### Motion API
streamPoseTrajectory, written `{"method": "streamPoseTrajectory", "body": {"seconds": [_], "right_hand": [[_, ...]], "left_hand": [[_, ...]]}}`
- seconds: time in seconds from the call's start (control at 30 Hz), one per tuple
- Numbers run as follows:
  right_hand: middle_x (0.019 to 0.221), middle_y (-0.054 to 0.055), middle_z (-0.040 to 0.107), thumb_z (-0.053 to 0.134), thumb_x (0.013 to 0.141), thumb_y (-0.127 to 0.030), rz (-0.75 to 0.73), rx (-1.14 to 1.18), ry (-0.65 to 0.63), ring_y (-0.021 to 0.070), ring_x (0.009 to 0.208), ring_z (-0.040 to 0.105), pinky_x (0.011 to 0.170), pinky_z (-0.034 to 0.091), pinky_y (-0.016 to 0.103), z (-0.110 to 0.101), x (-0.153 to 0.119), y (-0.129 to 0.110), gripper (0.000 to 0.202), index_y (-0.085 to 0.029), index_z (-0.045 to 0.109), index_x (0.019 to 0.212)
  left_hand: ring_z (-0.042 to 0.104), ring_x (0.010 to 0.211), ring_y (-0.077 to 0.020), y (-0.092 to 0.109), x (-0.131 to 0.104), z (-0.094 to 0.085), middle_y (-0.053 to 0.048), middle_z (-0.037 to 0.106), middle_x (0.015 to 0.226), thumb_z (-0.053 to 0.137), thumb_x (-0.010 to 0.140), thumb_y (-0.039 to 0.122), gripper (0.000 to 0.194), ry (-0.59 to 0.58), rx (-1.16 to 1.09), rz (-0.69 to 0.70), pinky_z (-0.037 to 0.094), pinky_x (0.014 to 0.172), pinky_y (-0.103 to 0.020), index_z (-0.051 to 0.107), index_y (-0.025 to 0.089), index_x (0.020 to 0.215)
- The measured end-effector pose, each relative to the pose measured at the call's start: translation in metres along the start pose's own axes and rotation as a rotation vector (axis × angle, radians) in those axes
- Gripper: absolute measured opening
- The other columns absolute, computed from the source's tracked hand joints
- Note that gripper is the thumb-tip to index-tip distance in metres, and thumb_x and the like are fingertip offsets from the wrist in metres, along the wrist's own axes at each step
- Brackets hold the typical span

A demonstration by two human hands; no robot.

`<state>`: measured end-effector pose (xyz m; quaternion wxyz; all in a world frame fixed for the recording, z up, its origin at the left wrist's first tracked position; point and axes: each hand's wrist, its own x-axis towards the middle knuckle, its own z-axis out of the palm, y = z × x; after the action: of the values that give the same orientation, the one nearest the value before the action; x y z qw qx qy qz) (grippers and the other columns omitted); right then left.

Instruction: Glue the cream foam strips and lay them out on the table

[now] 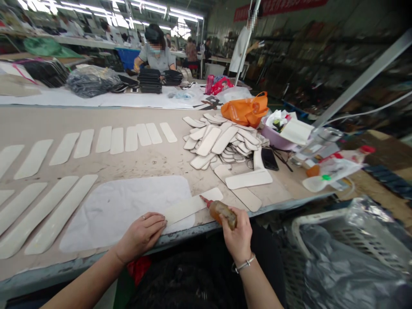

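Note:
My right hand (pixel 237 234) is wrapped round a squeeze bottle (pixel 222 213) of amber-brown liquid. The bottle's red nozzle points left, its tip at the upper surface of a white rounded strip (pixel 193 206). My left hand (pixel 143 235) holds the near left end of that strip, fingers together on top and thumb hidden. Under the strip's left part lies a white cloth-like sheet (pixel 128 206) with rounded corners. A short white strip (pixel 249 179) rests across a longer beige piece (pixel 254 199) to the right, beside a heap of similar pieces (pixel 222 139).
White strips (pixel 64 212) lie in two rows on the left. At the back right are an orange bag (pixel 247 110), a lilac basin (pixel 277 136) and a dark phone (pixel 269 159). A plastic basket (pixel 322 221) stands right of the table edge. A person (pixel 157 56) works opposite.

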<state>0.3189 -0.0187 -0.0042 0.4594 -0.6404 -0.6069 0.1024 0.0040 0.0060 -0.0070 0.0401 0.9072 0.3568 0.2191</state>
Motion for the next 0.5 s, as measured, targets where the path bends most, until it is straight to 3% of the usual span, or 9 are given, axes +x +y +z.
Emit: {"method": "streamPoseTrajectory", "body": {"seconds": [0.27,0.4,0.5], "right_hand": [[0.091,0.009,0.056,0.057,0.082,-0.033,0.044,-0.171,0.162,0.024,0.086,0.053,0.078,0.045,0.04,-0.016,0.009,0.024,0.024,-0.018,0.053,0.102],[0.096,0.008,0.056,0.06,0.081,-0.032,0.051,-0.014,0.12,0.0229,0.089,0.054,0.079,0.045,0.038,-0.012,0.004,0.013,0.027,-0.019,0.051,0.103],[0.095,0.006,0.057,0.061,0.081,-0.03,0.032,0.167,-0.01,0.0216,0.087,0.056,0.078,0.046,0.036,-0.002,-0.004,-0.006,0.026,-0.022,0.051,0.103]], "left_hand": [[0.058,0.096,-0.018,-0.006,-0.004,0.005,-0.006,0.065,0.098,0.054,0.082,0.013,0.025,-0.002,-0.018,0.022,0.052,0.086,-0.032,0.063,0.019,0.104],[0.059,0.093,-0.0169,-0.001,0.0,0.0,-0.006,0.065,0.095,0.054,0.082,0.013,0.022,0.004,-0.027,-0.005,0.052,0.085,-0.03,0.064,0.018,0.1],[0.058,0.093,-0.017,0.003,0.002,-0.002,-0.007,0.065,0.095,0.052,0.083,0.013,0.02,-0.015,-0.038,-0.022,0.052,0.085,-0.031,0.064,0.018,0.098]]}}
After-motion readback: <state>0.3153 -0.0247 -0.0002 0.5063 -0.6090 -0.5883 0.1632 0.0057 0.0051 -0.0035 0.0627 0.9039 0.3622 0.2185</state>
